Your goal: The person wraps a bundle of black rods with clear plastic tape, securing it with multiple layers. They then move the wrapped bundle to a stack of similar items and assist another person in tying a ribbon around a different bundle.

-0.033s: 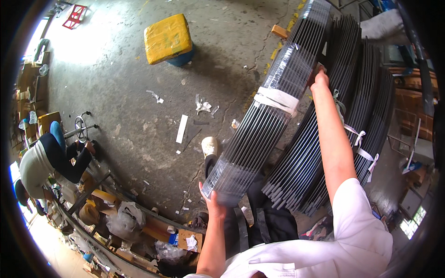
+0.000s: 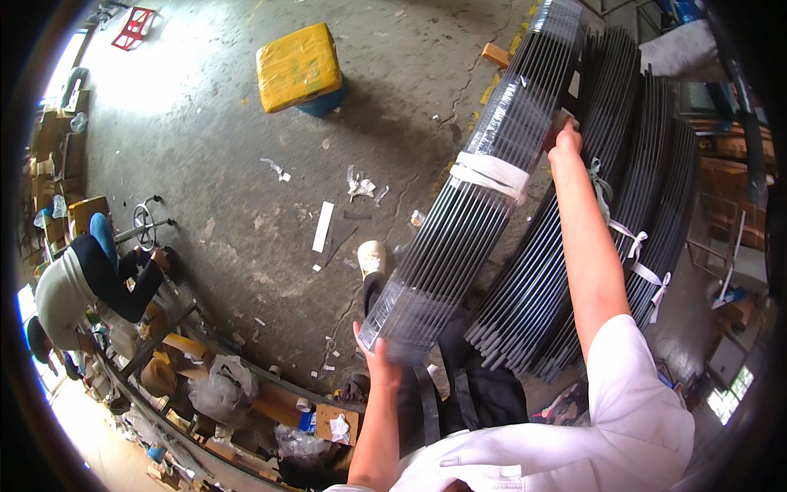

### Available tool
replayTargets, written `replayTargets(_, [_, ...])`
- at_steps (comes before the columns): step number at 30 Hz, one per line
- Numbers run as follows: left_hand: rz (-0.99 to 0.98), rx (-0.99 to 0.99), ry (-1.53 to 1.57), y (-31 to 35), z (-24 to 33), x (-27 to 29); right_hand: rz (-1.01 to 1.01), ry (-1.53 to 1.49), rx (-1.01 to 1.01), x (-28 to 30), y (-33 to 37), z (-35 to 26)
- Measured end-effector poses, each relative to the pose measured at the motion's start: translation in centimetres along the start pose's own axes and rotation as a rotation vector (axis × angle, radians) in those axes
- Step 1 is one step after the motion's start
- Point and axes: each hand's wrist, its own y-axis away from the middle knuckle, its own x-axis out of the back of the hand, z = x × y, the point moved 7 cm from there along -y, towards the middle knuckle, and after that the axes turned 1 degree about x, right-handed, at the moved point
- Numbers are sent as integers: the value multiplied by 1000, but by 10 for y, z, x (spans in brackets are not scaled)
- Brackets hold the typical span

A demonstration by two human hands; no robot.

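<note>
I hold a long bundle of thin dark rods (image 2: 475,205), wrapped in clear film with a white tape band (image 2: 490,174) around its middle. My left hand (image 2: 379,358) grips the near end from below. Far up the bundle, my right hand (image 2: 566,139) holds its right side with the arm stretched out. The bundle slants above the concrete floor (image 2: 229,164). Just right of it lie more bundles of the same dark rods (image 2: 631,205), stacked side by side and tied with white strips.
A yellow wrapped block (image 2: 299,66) sits on a blue base at the far side. Another person (image 2: 90,279) crouches at the left beside a small wheel. Paper scraps (image 2: 324,225) litter the floor. A cluttered rack (image 2: 221,394) runs along the lower left.
</note>
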Motion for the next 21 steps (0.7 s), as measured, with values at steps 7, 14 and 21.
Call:
replayTargets(7, [59,-45,-98,11,12,-7,125,205,420,-2,132,-67])
replayTargets(14, [63,-61,-232,7,10,4,-432,516,1010,-38,205,-119])
replayTargets(21, [11,46,-106,11,8,0,-727,756,1158,-100,149,-114])
